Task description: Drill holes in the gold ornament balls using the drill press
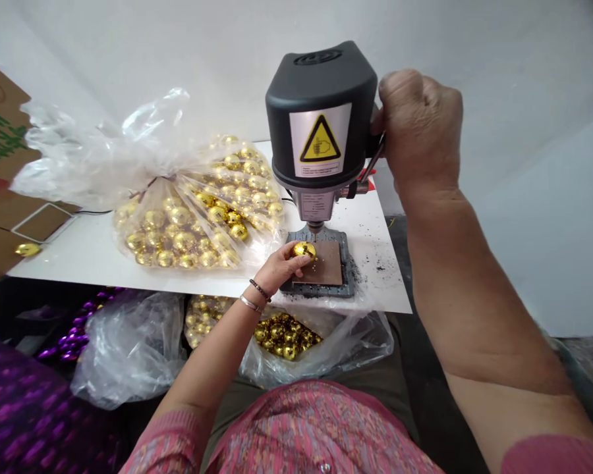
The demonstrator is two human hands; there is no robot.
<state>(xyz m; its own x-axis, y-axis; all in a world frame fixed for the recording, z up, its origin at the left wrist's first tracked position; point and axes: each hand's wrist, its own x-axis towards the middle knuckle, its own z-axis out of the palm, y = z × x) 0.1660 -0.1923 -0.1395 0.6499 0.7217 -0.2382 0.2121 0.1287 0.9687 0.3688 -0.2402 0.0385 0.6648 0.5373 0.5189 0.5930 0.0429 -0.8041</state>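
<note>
A shiny gold ball (305,250) is held by my left hand (282,266) over a brown board (326,263) on the grey base (346,280) of a drill press. The drill press's black head (321,85) stands above, with a yellow warning sticker on its front, and its chuck is just above the ball. Whether the drill tip touches the ball cannot be made out. My right hand (422,131) is raised at the right side of the head, its fingers wrapped round a handle that is mostly hidden.
A tied clear bag (197,224) of gold balls lies on the white table (79,253), left of the press. An open bag (286,336) of gold balls is below the front edge. A cardboard box (4,145) and purple balls (34,408) are at the left. Dark shavings surround the base.
</note>
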